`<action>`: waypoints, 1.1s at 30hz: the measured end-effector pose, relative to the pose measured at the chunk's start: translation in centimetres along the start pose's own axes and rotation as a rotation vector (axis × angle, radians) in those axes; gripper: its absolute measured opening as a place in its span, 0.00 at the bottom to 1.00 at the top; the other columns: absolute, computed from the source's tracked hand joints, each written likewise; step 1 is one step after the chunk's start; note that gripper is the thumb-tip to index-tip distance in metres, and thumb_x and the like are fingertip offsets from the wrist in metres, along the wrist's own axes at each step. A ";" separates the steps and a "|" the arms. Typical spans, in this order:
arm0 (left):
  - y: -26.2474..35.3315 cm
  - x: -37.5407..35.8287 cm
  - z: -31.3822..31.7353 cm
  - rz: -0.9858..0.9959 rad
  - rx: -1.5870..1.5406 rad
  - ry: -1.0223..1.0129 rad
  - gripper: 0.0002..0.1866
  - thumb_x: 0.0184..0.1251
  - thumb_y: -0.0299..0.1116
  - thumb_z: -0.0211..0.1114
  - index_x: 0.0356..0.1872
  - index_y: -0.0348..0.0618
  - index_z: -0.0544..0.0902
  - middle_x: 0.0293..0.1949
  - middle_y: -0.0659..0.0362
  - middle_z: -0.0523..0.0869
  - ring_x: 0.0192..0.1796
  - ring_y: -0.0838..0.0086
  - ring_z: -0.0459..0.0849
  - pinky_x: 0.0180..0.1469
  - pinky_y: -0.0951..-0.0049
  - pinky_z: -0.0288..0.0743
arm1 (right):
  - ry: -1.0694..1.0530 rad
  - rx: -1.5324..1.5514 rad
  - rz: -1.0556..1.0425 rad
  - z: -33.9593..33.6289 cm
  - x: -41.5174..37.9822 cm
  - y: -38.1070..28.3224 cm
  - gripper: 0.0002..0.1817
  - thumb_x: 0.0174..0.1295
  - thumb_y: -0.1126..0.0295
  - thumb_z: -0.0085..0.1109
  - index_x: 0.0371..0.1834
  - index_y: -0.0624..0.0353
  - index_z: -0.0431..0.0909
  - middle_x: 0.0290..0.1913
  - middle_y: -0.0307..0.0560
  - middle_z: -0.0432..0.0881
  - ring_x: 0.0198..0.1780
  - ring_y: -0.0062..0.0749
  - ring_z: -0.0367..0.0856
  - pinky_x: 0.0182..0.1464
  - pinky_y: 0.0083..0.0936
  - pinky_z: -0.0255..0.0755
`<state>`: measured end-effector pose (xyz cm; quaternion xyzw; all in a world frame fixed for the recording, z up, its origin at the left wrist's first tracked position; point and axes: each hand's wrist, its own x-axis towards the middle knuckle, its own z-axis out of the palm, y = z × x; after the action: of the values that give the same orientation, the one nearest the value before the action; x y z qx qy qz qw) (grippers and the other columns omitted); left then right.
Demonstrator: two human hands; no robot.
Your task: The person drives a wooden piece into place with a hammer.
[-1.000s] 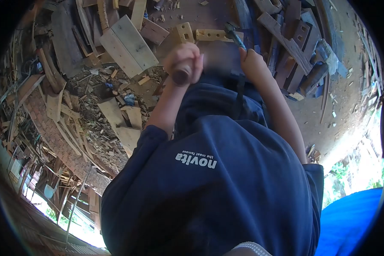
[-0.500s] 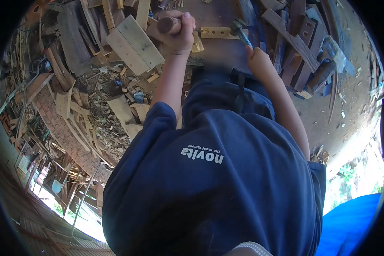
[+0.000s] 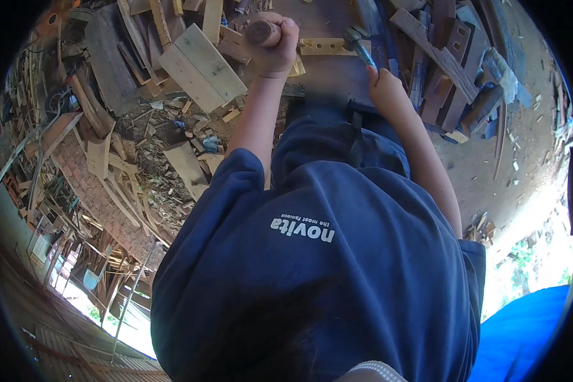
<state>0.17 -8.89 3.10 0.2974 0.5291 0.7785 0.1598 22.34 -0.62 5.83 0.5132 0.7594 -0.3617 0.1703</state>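
My left hand [image 3: 276, 54] is closed around a thick brown wooden handle [image 3: 263, 33], whose round end faces up toward me. The rest of that tool is hidden by the fist. To its right lies a pale strip of wood [image 3: 330, 47] with a few holes cut in it. A smaller yellowish wood piece [image 3: 297, 67] shows just under the strip. My right hand [image 3: 386, 86] grips a tool with a blue-green handle [image 3: 366, 54]. Its dark head overlaps the right end of the strip in this view.
Boards [image 3: 204, 69] are stacked left of the bench top [image 3: 325, 16], and dark planks [image 3: 449, 70] with cut slots lean at the right. Offcuts and shavings cover the ground [image 3: 162, 149] at the left. A low brick wall [image 3: 99, 184] runs behind them.
My left hand has moved slightly right and up with the wooden handle. The right hand and its tool have stayed nearly where they were, and so has the wood strip.
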 end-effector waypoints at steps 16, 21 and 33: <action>1.3 -0.6 2.9 0.077 0.361 -0.420 0.08 0.51 0.23 0.70 0.32 0.41 0.81 0.27 0.63 0.84 0.29 0.78 0.83 0.34 0.77 0.78 | 0.078 0.565 -0.250 -5.4 -6.9 -2.2 0.26 0.75 0.51 0.37 0.35 0.64 0.75 0.25 0.53 0.78 0.26 0.43 0.77 0.33 0.30 0.68; 2.1 -2.6 4.5 0.197 0.313 -0.573 0.12 0.44 0.39 0.76 0.27 0.53 0.80 0.24 0.59 0.84 0.28 0.62 0.85 0.32 0.67 0.79 | 0.304 0.705 -0.662 -9.6 -13.6 -3.3 0.30 0.71 0.39 0.38 0.34 0.59 0.69 0.20 0.41 0.71 0.18 0.25 0.69 0.20 0.19 0.60; 4.8 -3.9 2.6 0.313 0.295 -0.512 0.15 0.38 0.35 0.73 0.29 0.51 0.77 0.24 0.61 0.81 0.27 0.61 0.83 0.30 0.64 0.75 | 0.386 0.634 -0.481 -4.5 -17.2 -2.6 0.34 0.70 0.35 0.35 0.31 0.61 0.68 0.15 0.39 0.67 0.14 0.21 0.62 0.15 0.19 0.52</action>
<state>5.14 -11.10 7.05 0.5811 0.5266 0.6086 0.1212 27.68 -9.23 20.66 0.4070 0.7267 -0.5035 -0.2296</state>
